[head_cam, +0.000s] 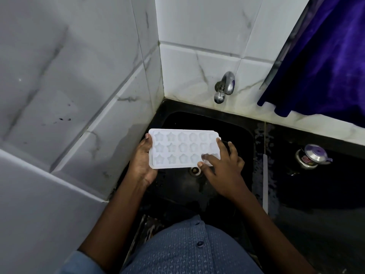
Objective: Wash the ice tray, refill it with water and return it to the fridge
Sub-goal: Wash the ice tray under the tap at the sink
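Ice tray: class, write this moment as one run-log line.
ice tray: above sink | left hand: grips left end | right hand: fingers on right cavities | tap: no water visible

The ice tray (183, 149) is white plastic, smooth and matt, faintly translucent at the moulded cells. The wall tiles (197, 56) are glazed and glossy, white with grey marble veining and grimy grout. The tap (225, 87) is bright polished metal. The sink (237, 131) is black with a wet shine; whether it is stone or enamel I can't say in this light. The purple cloth (325, 66) has a velvety nap. The small lidded pot (312, 156) is shiny metal. The shirt (187, 250) is blue woven cloth, finely textured.
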A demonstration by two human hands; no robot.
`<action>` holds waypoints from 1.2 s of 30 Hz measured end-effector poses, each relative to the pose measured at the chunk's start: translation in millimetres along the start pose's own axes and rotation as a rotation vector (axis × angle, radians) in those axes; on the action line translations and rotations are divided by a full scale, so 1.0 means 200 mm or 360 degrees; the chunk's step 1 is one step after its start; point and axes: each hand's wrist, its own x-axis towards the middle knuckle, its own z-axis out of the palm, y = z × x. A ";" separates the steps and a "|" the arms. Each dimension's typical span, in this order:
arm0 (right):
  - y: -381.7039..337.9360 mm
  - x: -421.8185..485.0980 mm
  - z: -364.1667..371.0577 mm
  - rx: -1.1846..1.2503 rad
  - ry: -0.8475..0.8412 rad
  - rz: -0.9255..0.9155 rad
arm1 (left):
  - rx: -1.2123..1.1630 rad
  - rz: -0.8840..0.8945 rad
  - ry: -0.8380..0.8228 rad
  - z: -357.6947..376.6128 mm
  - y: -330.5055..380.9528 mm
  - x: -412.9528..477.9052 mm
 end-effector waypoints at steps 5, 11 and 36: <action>-0.01 0.00 0.01 0.0021 -0.0020 0.0008 | 0.0019 0.0004 0.0008 0.00 0.01 0.01; -0.01 0.00 0.01 0.0118 -0.0050 0.0036 | -0.0018 -0.0018 0.0018 0.00 0.01 0.01; -0.09 -0.02 0.03 -0.0054 -0.0049 -0.0204 | -0.0078 -0.0032 -0.0029 -0.03 -0.03 0.00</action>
